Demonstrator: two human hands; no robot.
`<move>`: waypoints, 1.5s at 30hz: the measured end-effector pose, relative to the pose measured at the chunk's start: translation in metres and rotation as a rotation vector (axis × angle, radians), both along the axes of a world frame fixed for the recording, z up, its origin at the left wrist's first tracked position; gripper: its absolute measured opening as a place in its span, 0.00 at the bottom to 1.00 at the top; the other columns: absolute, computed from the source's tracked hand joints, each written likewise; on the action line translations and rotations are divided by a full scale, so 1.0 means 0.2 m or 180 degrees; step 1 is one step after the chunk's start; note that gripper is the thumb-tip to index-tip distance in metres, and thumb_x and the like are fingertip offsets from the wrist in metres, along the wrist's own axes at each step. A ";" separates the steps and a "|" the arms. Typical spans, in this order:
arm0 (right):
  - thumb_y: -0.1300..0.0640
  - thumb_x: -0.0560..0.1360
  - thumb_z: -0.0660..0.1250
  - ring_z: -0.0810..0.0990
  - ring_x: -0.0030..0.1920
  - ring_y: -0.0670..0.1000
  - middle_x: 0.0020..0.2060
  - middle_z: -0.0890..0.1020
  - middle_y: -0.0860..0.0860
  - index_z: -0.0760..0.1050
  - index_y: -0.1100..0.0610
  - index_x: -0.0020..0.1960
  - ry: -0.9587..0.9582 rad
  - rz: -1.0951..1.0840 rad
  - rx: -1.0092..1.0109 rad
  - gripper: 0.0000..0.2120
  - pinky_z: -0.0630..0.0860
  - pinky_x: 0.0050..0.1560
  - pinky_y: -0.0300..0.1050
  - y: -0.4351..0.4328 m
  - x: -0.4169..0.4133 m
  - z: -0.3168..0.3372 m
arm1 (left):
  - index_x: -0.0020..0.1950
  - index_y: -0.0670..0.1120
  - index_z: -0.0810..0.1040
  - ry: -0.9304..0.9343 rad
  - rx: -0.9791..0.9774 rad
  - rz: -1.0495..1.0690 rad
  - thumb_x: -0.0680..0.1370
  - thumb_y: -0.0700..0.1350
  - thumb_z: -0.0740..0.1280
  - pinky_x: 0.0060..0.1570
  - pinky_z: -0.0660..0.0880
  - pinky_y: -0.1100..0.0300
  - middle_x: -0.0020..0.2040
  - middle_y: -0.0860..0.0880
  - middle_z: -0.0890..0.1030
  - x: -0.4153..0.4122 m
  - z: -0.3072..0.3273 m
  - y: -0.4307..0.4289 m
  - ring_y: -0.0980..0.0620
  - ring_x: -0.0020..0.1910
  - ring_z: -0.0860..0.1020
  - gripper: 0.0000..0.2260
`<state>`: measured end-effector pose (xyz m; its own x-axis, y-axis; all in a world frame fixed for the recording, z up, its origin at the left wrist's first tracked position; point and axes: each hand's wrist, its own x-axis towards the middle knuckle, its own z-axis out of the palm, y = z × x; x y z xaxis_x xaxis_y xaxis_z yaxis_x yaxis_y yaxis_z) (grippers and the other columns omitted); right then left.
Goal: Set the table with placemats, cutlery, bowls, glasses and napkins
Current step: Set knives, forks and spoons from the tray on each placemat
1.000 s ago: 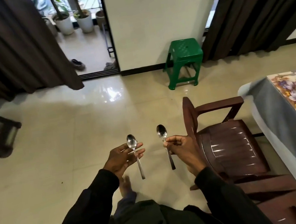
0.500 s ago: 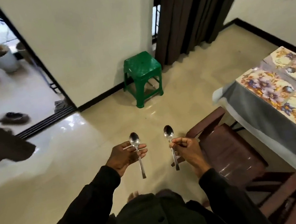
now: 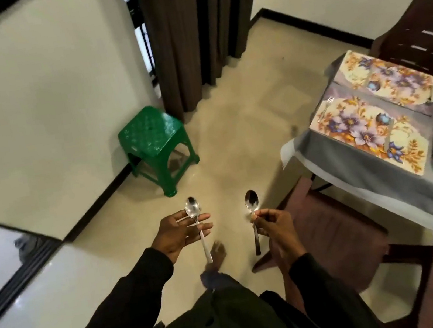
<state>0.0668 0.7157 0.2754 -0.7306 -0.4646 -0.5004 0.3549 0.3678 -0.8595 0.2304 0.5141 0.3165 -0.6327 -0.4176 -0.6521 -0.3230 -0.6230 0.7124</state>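
Two spoons: one in each hand, both carried in the air above the floor and well apart from the surface.
Left hand [image 3: 182, 231]: palm up, fingers stretched almost straight; the left spoon [image 3: 197, 225] lies across them. How it is kept there, I cannot tell.
Right hand [image 3: 274, 225]: thumb and forefinger pinch the neck of the right spoon [image 3: 252, 206], and the other fingers are curled under it.
Long axis: both spoons have the bowl forward and the handle toward the body, almost parallel to each other.
Surface [image 3: 352, 170]: covered with grey cloth, it lies to the right and forward of both hands; its near left corner is the closest part.
Placemats: the near placemat [image 3: 367, 137] and the far placemat [image 3: 395, 81] lie side by side along the left edge of the surface. Something like a fork [image 3: 327, 108] rests at the left end of the near one.
Nearer hand: the right one. A brown chair [image 3: 333, 230] stands between it and the edge.
Coming move, as I judge: a reach to the right over the chair, with each spoon turned to lie along the side of a placemat.
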 end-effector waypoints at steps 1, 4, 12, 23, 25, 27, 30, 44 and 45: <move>0.60 0.76 0.74 0.85 0.50 0.60 0.45 0.87 0.57 0.84 0.61 0.49 -0.0009 -0.0043 0.0007 0.05 0.83 0.55 0.54 -0.05 -0.06 0.00 | 0.66 0.36 0.76 -0.0024 -0.0006 -0.0063 0.77 0.29 0.69 0.54 0.83 0.49 0.58 0.38 0.85 -0.07 0.01 -0.07 0.35 0.55 0.84 0.17; 0.60 0.76 0.74 0.86 0.48 0.56 0.44 0.87 0.57 0.84 0.62 0.49 -0.0001 -0.0265 -0.0034 0.05 0.83 0.51 0.48 -0.24 -0.29 0.03 | 0.67 0.34 0.75 -0.0003 -0.0100 -0.0256 0.77 0.28 0.69 0.50 0.84 0.51 0.57 0.39 0.85 -0.39 0.04 -0.32 0.35 0.54 0.84 0.18; 0.62 0.77 0.72 0.84 0.40 0.46 0.42 0.87 0.54 0.84 0.62 0.48 0.0166 -0.0762 -0.0025 0.03 0.80 0.43 0.37 -0.50 -0.81 0.15 | 0.65 0.33 0.75 0.0130 0.0028 -0.0789 0.75 0.28 0.70 0.45 0.84 0.55 0.56 0.39 0.85 -1.18 0.11 -0.60 0.39 0.51 0.86 0.18; 0.57 0.76 0.74 0.85 0.45 0.64 0.41 0.86 0.55 0.85 0.58 0.48 0.0212 -0.1854 0.0343 0.04 0.83 0.44 0.67 -0.61 -1.42 0.10 | 0.63 0.35 0.76 0.0136 0.0132 -0.1958 0.77 0.27 0.68 0.50 0.84 0.52 0.56 0.39 0.85 -2.25 0.07 -0.86 0.37 0.53 0.85 0.16; 0.57 0.76 0.75 0.85 0.44 0.62 0.42 0.86 0.56 0.85 0.59 0.47 0.0188 -0.2135 0.0411 0.05 0.83 0.43 0.66 -0.64 -1.52 0.11 | 0.63 0.35 0.76 0.0123 0.0114 -0.2266 0.77 0.27 0.68 0.49 0.84 0.52 0.55 0.39 0.85 -2.45 0.09 -0.89 0.37 0.53 0.85 0.15; 0.57 0.76 0.75 0.85 0.44 0.56 0.41 0.87 0.54 0.85 0.59 0.47 0.0223 -0.2392 0.0453 0.05 0.84 0.46 0.60 -0.66 -1.61 0.11 | 0.62 0.35 0.77 0.0149 0.0106 -0.2530 0.77 0.27 0.68 0.46 0.84 0.54 0.55 0.38 0.85 -2.62 0.12 -0.89 0.37 0.52 0.85 0.15; 0.57 0.75 0.76 0.86 0.46 0.58 0.41 0.87 0.54 0.86 0.58 0.46 0.0209 -0.2741 0.0408 0.05 0.84 0.49 0.60 -0.66 -1.76 0.12 | 0.62 0.35 0.77 0.0154 0.0016 -0.2891 0.76 0.27 0.69 0.47 0.84 0.55 0.55 0.38 0.85 -2.85 0.13 -0.85 0.38 0.52 0.86 0.15; 0.66 0.73 0.76 0.80 0.35 0.48 0.36 0.84 0.55 0.84 0.62 0.44 0.0096 -0.3324 0.0877 0.01 0.79 0.40 0.42 -0.01 -2.41 -0.05 | 0.63 0.39 0.76 -0.0143 -0.0038 -0.3644 0.77 0.30 0.69 0.56 0.82 0.49 0.55 0.42 0.86 -3.67 0.05 -0.36 0.40 0.54 0.85 0.15; 0.65 0.73 0.76 0.79 0.35 0.48 0.34 0.84 0.52 0.84 0.58 0.41 0.0060 -0.3342 0.0986 0.04 0.79 0.41 0.44 0.06 -2.47 -0.07 | 0.64 0.39 0.76 -0.0173 -0.0040 -0.3666 0.77 0.30 0.70 0.60 0.80 0.46 0.56 0.42 0.86 -3.72 0.04 -0.32 0.40 0.55 0.85 0.16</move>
